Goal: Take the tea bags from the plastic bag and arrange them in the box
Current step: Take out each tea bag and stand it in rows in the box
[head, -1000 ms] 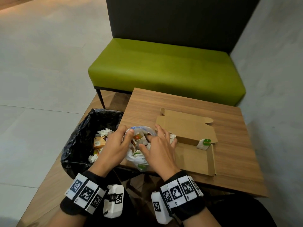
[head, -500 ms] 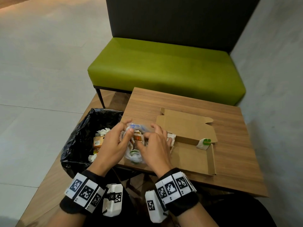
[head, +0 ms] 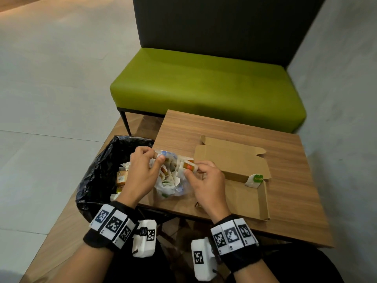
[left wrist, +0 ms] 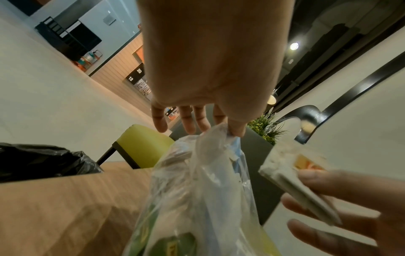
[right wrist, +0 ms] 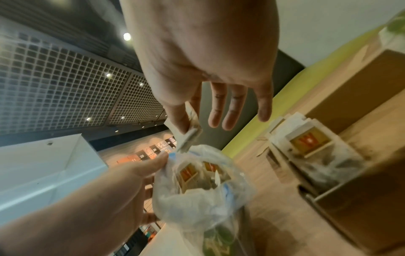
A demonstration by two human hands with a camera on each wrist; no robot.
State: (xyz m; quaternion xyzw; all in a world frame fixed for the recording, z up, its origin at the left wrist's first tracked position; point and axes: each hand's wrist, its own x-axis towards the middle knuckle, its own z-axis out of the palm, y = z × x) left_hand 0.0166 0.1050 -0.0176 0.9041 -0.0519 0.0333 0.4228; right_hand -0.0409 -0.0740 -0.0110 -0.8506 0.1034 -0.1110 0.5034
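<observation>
At the desk's (head: 234,127) near left edge, the left hand (head: 140,172) pinches the plastic bag's (head: 171,180) rim, while the right hand (head: 206,180) pinches a tea bag (head: 188,165) just above it. Farther right lies the open box (head: 234,160).

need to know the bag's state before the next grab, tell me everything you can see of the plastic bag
The plastic bag is thin, clear and crumpled, with blue tints. It sits at the table's near left edge, mouth open upward, with orange and green tea bags inside. The left hand pinches its rim; the right hand beside it pinches a tea bag.
</observation>
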